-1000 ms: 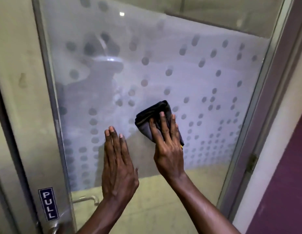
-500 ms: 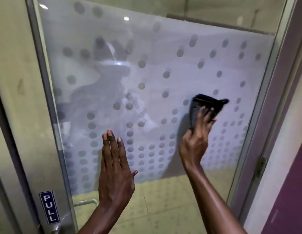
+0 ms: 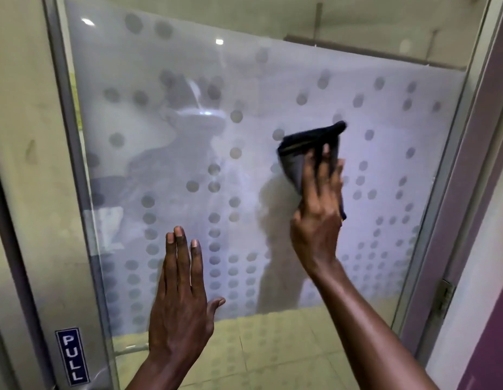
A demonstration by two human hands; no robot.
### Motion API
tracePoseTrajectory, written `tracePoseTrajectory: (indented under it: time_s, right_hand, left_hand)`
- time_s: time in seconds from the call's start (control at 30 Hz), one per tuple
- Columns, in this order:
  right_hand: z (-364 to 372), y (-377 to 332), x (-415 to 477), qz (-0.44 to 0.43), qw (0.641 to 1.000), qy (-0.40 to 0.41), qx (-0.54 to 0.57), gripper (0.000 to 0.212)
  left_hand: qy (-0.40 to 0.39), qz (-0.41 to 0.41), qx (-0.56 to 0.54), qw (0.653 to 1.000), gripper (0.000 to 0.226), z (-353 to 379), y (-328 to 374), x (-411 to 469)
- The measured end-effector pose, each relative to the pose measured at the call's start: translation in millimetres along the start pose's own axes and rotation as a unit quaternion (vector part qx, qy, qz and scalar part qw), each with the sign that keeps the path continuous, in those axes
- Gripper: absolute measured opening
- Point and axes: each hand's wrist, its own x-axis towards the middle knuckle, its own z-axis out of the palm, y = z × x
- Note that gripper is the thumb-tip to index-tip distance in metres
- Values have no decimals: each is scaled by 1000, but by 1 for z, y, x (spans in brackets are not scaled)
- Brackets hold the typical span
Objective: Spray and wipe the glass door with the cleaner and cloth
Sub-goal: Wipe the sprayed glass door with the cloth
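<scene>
The glass door (image 3: 244, 80) fills the view, with a frosted film dotted with grey circles. My right hand (image 3: 318, 215) presses a dark folded cloth (image 3: 306, 147) flat against the glass, right of centre at mid height. My left hand (image 3: 180, 302) lies flat on the lower glass, fingers together and pointing up, holding nothing. No spray cleaner bottle is in view.
A metal door stile (image 3: 73, 192) runs down the left, with a blue PULL sign (image 3: 73, 356) near the bottom. The door frame (image 3: 469, 164) and a hinge (image 3: 444, 299) stand at the right, beside a purple wall (image 3: 492, 347). Tiled floor shows through the clear lower glass.
My right hand swept the cloth from the centre out to the right, then came back a little leftward and upward. My left hand stayed flat on the lower glass.
</scene>
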Motion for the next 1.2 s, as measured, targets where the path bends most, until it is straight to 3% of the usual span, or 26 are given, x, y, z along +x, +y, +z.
tracePoseTrajectory:
  time_s: [0.1,0.2,0.37,0.7,0.87,1.1,1.2]
  right_hand:
    - [1,-17,45,105,991,57,63,101]
    - [7,-43,67,115,990,55,67,104]
    - [19,-90,79,2,998,7,57,104]
    - [45,-141,50,-210,976,-60,15,97]
    - [55,-136,-2,-291,951,-108,17,96]
    - [51,-99,-97,-320,928,-191,-31,76]
    - [37,-92,-124,-303,923,-233,-46,87]
  left_hand:
    - [1,8,-8,1000,147,0,-7,-3]
    - [47,8,-1,999,127,-2,-28,-5]
    - [90,-46,7,995,136,-19,-77,1]
    - [65,-67,9,996,153,-32,-85,2]
    - [80,-45,-19,996,142,-34,-95,-3]
    - [68,-27,1,997,137,-41,-104,-8]
    - [51,-19,-8,998,138,-49,-105,-11]
